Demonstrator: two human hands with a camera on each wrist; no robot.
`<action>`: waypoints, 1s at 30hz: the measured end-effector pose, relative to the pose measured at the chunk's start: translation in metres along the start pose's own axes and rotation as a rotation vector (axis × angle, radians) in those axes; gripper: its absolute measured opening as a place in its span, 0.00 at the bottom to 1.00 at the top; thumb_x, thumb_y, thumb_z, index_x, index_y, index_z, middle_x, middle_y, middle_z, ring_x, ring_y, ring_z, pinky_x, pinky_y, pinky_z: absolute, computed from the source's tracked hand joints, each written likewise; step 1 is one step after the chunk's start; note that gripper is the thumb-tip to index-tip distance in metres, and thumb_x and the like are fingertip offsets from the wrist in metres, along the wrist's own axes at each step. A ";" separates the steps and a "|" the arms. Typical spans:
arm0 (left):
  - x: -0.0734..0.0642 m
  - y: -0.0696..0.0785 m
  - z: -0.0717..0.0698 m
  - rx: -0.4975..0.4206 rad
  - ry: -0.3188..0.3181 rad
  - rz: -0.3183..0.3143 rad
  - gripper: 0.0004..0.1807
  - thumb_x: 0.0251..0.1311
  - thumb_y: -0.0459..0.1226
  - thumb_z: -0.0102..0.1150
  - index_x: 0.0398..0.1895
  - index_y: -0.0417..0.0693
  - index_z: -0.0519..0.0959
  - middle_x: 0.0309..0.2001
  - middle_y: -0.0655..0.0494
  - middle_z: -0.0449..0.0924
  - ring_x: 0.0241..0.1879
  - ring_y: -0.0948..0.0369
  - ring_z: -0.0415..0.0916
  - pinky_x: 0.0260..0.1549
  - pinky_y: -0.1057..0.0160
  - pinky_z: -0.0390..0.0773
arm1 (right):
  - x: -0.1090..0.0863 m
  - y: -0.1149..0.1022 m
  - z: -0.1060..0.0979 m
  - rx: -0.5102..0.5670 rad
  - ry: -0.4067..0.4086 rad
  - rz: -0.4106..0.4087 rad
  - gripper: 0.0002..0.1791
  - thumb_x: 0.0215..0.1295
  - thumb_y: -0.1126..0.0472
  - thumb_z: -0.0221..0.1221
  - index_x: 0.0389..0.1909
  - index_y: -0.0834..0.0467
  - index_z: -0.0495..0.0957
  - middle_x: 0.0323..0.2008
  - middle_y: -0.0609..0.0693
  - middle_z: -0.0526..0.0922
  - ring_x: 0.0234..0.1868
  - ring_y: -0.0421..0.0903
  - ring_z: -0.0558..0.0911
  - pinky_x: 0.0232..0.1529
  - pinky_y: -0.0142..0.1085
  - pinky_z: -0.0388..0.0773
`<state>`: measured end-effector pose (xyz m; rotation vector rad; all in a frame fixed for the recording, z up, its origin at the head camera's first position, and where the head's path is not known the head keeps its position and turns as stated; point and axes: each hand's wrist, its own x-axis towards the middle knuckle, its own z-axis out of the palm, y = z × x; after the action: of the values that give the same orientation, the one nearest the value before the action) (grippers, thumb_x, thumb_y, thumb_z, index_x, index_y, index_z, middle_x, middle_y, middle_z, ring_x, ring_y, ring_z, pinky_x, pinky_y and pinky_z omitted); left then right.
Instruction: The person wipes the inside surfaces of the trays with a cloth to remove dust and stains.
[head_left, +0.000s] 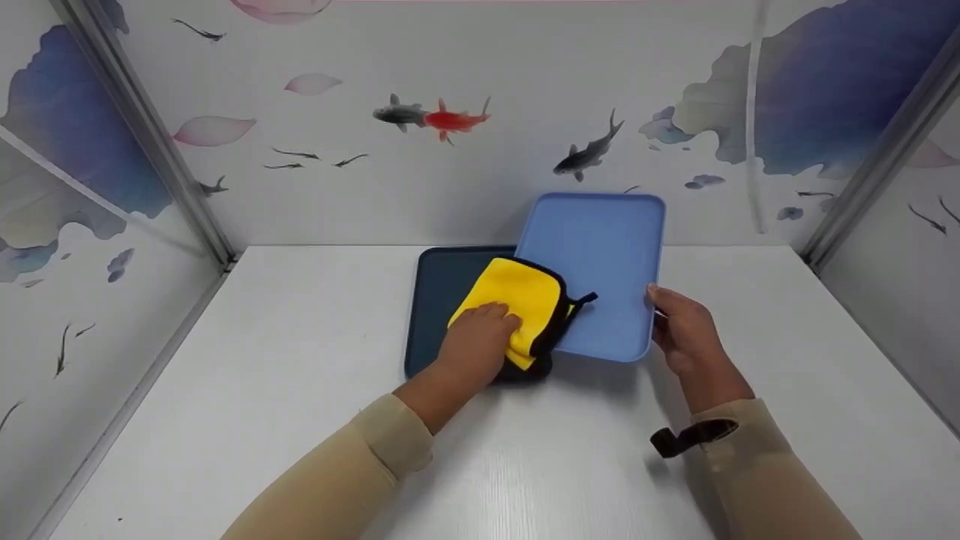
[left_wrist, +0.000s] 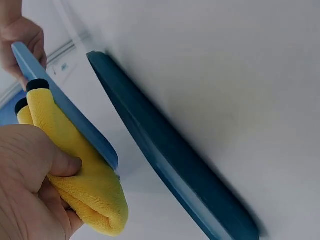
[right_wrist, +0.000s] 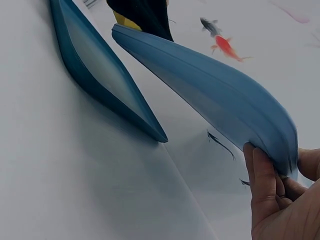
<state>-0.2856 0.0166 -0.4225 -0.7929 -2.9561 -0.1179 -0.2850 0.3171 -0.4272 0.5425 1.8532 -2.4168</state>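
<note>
My left hand (head_left: 478, 341) grips a folded yellow cloth (head_left: 517, 296) with black edging and a small black loop, thumb on top and fingers beneath, as the left wrist view shows. With my right hand (head_left: 686, 330) I hold a light blue tray (head_left: 600, 262) by its right edge, thumb on the upper side and fingers under it. The right wrist view shows this tray (right_wrist: 215, 82) raised and tilted above the table. A dark teal tray (head_left: 435, 300) lies on the table below, partly covered by the cloth and the light blue tray. The cloth overlaps the light blue tray's left edge.
The white table (head_left: 300, 390) runs back to a white panel (head_left: 450, 180) painted with fish and petals. Metal posts (head_left: 150, 127) stand at the back corners, with side panels on both sides. A black strap (head_left: 694, 436) hangs by the right sleeve.
</note>
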 end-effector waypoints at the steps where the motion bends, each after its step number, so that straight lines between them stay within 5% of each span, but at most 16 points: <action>1: -0.001 -0.001 -0.001 -0.010 0.012 -0.007 0.23 0.70 0.32 0.62 0.67 0.54 0.79 0.68 0.55 0.78 0.69 0.56 0.74 0.74 0.56 0.69 | 0.000 -0.001 -0.001 0.004 0.001 0.003 0.41 0.76 0.50 0.59 0.82 0.58 0.55 0.83 0.53 0.54 0.76 0.48 0.65 0.77 0.37 0.64; 7: -0.009 -0.010 -0.008 -0.113 0.099 -0.067 0.22 0.71 0.32 0.61 0.66 0.53 0.79 0.67 0.54 0.79 0.66 0.54 0.77 0.73 0.54 0.71 | 0.001 -0.006 -0.006 0.022 0.017 0.014 0.41 0.75 0.49 0.60 0.82 0.56 0.55 0.83 0.52 0.53 0.73 0.45 0.66 0.75 0.35 0.65; 20: -0.033 -0.034 -0.017 -0.261 0.444 -0.159 0.22 0.68 0.28 0.63 0.64 0.52 0.81 0.65 0.51 0.82 0.64 0.51 0.80 0.66 0.51 0.78 | 0.007 -0.011 -0.025 -0.015 -0.037 -0.029 0.46 0.78 0.49 0.57 0.83 0.61 0.42 0.85 0.54 0.40 0.84 0.52 0.49 0.83 0.42 0.49; 30: -0.050 -0.044 -0.021 -0.259 0.487 -0.217 0.24 0.67 0.27 0.63 0.64 0.52 0.81 0.65 0.51 0.81 0.63 0.50 0.80 0.66 0.51 0.79 | 0.015 -0.016 -0.055 -0.056 -0.044 0.002 0.50 0.78 0.46 0.56 0.83 0.59 0.35 0.85 0.51 0.35 0.84 0.49 0.45 0.83 0.42 0.46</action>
<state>-0.2632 -0.0486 -0.4094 -0.3855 -2.5716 -0.6214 -0.2896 0.3759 -0.4287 0.4827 1.8957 -2.3480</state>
